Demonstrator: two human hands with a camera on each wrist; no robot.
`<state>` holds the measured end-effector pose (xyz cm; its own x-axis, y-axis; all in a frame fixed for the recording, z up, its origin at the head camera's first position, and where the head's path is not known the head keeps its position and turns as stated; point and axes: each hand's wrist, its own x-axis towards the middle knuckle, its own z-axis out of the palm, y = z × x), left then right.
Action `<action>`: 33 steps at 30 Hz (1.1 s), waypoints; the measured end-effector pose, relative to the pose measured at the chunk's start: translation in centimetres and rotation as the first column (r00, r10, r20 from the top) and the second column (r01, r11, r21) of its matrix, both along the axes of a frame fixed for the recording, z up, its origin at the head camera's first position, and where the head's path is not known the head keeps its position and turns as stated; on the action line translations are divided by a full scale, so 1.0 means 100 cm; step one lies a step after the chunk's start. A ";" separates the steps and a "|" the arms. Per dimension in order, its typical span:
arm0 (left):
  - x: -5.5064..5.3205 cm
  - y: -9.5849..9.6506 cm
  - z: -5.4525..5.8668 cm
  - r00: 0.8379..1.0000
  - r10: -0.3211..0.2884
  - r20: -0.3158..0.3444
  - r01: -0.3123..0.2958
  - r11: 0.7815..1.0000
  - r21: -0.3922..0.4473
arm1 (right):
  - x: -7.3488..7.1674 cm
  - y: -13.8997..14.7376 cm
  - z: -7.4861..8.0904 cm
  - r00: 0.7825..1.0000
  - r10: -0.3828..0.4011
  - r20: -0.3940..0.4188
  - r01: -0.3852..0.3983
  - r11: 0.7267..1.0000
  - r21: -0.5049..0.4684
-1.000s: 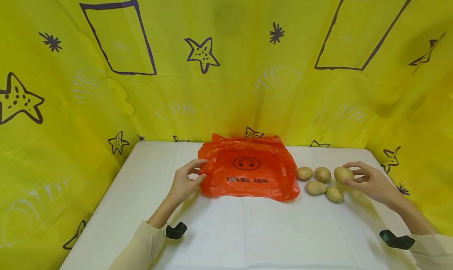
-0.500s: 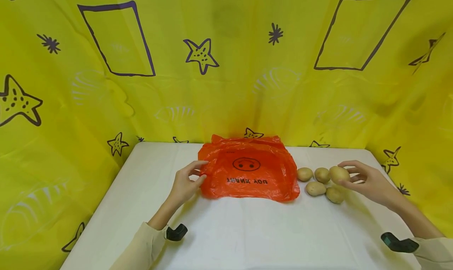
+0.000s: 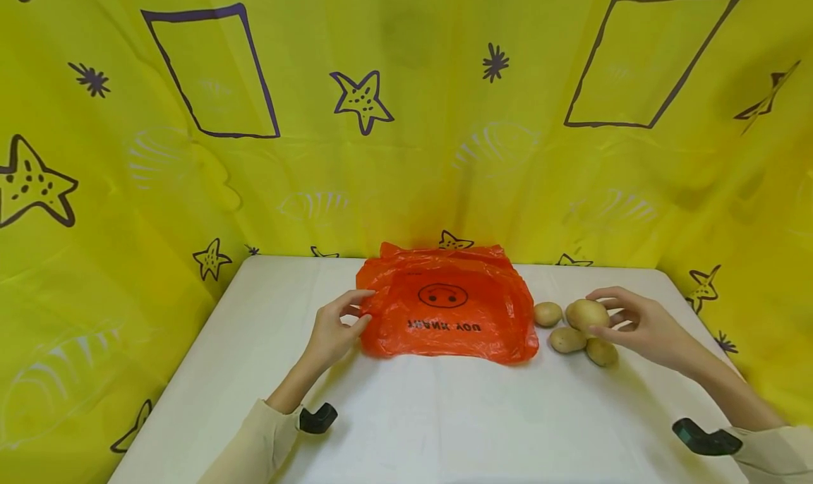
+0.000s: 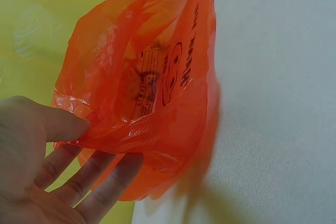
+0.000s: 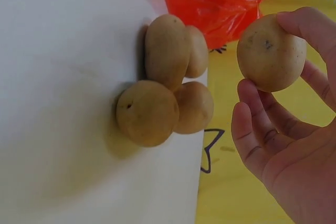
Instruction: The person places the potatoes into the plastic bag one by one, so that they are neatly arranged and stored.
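A red-orange plastic bag [image 3: 444, 339] with a printed face and THANK YOU lies toward the back of the table, its mouth held partly open. My left hand [image 3: 333, 332] pinches the bag's left edge; in the left wrist view the thumb is inside the rim and the fingers behind it. To the right of the bag, my right hand [image 3: 648, 329] holds a potato [image 5: 270, 51] between thumb and fingertips. Several other potatoes [image 5: 147, 113] rest in a tight group on the cloth below it. The held potato overlaps one of them in the head view.
A white cloth [image 3: 406, 420] covers the table. Yellow curtains [image 3: 419, 166] with drawn stars and shells hang behind it and along both sides. Dark wrist-worn devices [image 3: 706, 438] sit at both sleeves.
My right hand has carried the potato left, over the group of potatoes and nearer the bag. The left hand keeps its grip on the bag's edge, nearly unmoved.
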<state>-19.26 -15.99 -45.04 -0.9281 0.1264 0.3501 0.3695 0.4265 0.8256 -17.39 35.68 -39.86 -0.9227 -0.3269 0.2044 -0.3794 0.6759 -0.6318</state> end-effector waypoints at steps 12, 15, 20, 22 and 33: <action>-0.001 0.001 -0.002 1.000 0.000 -0.027 0.000 1.000 -0.006 | 0.001 -0.025 0.004 0.998 0.069 -0.013 -0.070 0.996 -0.055; -0.001 0.001 -0.002 1.000 -0.001 -0.022 0.001 1.000 -0.007 | 0.000 -0.031 0.005 0.996 0.082 -0.019 -0.083 0.995 -0.063; 0.000 0.000 -0.002 1.000 0.002 -0.011 -0.002 1.000 -0.009 | 0.000 -0.044 0.008 0.994 0.109 -0.009 -0.109 0.991 -0.079; 0.000 -0.001 -0.002 1.000 0.001 -0.006 -0.001 1.000 -0.007 | 0.000 -0.049 0.010 0.993 0.119 0.000 -0.118 0.989 -0.088; 0.001 -0.004 -0.004 0.999 0.004 -0.036 -0.004 1.000 0.000 | 0.001 -0.080 0.014 0.981 0.192 0.018 -0.188 0.971 -0.146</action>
<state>-19.18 -16.37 -45.46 -0.9155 0.1230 0.3830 0.3972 0.4275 0.8121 -17.28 27.67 -38.50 -0.8533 -0.4663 0.2334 -0.4703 0.4948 -0.7308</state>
